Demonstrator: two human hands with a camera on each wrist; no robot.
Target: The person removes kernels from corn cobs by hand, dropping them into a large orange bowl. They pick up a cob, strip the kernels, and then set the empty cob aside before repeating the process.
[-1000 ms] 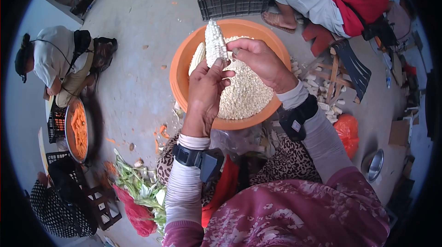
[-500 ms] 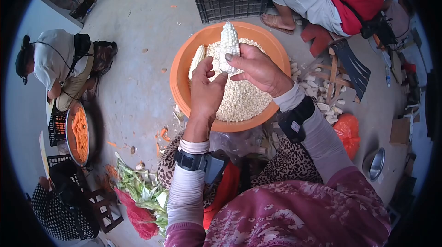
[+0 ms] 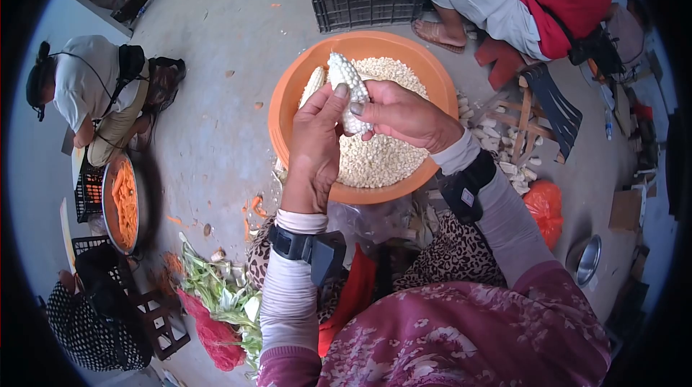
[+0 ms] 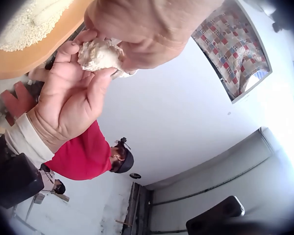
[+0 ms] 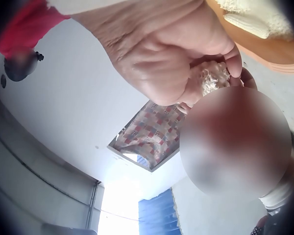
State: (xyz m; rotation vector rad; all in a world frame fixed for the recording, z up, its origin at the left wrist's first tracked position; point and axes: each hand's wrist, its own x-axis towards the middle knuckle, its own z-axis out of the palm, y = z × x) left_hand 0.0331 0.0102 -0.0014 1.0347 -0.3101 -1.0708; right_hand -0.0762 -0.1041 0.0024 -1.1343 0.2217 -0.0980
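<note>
A white ear of corn [image 3: 346,73] is held between both hands over the orange basin [image 3: 282,145], its tip tilted up and to the left. My left hand [image 3: 311,142] grips its left side, thumb laid along the kernels. From the right, my right hand [image 3: 414,114] holds the lower part with its thumb pressed on the front. The ear's broken, pale butt end [image 4: 100,55] shows between the two hands in the left wrist view. Loose kernels [image 3: 382,163] fill the basin, and a second ear [image 3: 312,85] lies at its left side. A blur covers much of the right wrist view.
Stripped cobs [image 3: 508,168] lie right of the basin beside a wooden stool [image 3: 526,124]. A black crate [image 3: 367,5] stands behind it. Husks [image 3: 223,293] and a red mesh bag [image 3: 216,344] lie at lower left. Other people sit around, one by a bowl of orange pieces [image 3: 124,203].
Half a second ago the right hand held the ear upright while the left fingers were off it. Now the left hand grips it too, and the ear is lower and tilted left.
</note>
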